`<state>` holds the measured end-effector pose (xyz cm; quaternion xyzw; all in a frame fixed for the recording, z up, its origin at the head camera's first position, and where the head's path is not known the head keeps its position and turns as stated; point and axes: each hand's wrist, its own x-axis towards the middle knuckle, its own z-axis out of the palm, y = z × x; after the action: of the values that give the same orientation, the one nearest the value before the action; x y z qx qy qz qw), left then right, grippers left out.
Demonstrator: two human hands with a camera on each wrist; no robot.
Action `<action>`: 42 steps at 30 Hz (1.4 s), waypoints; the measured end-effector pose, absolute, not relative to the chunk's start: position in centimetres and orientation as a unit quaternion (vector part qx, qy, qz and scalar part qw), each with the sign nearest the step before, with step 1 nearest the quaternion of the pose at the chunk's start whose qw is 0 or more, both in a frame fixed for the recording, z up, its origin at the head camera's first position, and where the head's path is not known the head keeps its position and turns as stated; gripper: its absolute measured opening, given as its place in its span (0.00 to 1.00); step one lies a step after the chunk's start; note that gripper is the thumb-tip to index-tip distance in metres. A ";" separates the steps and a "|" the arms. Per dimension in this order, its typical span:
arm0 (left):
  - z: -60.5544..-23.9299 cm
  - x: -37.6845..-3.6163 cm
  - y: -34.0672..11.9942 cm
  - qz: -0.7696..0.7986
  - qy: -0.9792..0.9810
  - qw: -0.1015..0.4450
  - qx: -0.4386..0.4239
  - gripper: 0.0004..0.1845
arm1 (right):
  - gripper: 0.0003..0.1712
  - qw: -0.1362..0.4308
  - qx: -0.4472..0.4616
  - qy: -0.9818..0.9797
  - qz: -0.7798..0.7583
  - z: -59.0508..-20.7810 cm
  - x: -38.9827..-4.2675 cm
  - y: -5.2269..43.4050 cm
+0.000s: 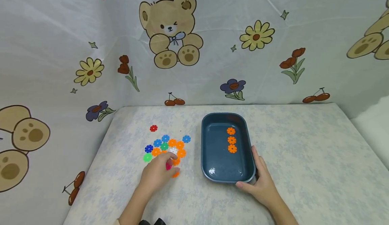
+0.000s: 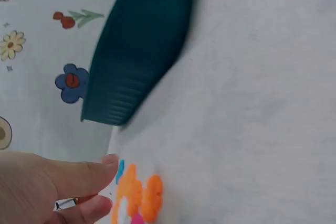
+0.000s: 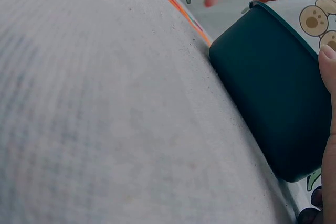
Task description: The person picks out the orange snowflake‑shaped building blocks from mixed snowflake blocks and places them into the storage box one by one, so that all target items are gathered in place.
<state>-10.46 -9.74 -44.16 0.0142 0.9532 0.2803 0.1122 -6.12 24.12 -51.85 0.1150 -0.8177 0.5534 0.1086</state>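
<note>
Head view shows the right hand [image 1: 261, 181] resting against the near right corner of the dark blue tray [image 1: 206, 171], with the thumb along the near rim and the fingers up the right wall; the fingers look fairly straight and they press on the tray more than they wrap it, probably to keep it from sliding on the pale table cover [image 1: 304, 157]. Three orange discs [image 1: 231, 140] lie in one line inside the tray, on its far half. The left hand [image 1: 158, 174] is on the left of the tray, at the near edge of the pile of coloured discs [image 1: 165, 145], and its fingertips come down on an orange disc [image 1: 175, 161] and a pink disc [image 1: 168, 166]. In the left wrist view the thumb [image 2: 79, 174] and a finger under it are close together just beside the orange pieces, but I cannot tell if a disc is already pinched between them. So the discs are under and just beyond the left fingertips, and the tray stands near on the right of them, held at its near corner. A single red disc [image 1: 153, 128] lies apart, far from the pile.
</note>
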 end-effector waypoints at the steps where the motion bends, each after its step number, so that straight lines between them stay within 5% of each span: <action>1: -44.5 -10.2 -9.9 0.277 0.954 0.117 0.011 0.17 | 0.76 0.106 0.115 -0.816 0.556 -51.9 -6.1 24.1; 14: -46.4 -9.3 -10.6 0.240 0.961 0.138 -0.019 0.16 | 0.76 0.096 0.108 -0.821 0.553 -52.1 -6.1 24.3; 26: -46.3 -8.9 -10.0 0.282 0.954 0.099 0.026 0.08 | 0.76 0.101 0.098 -0.831 0.538 -52.1 -6.0 24.2; 42: -41.1 -10.6 -5.3 0.482 0.861 0.140 0.085 0.07 | 0.76 0.098 0.095 -0.832 0.537 -52.0 -6.1 24.2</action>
<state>-10.63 -5.28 -41.09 0.0846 0.8611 0.4816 0.1396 -6.05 24.19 -51.97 0.0946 -0.8323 0.5374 0.0980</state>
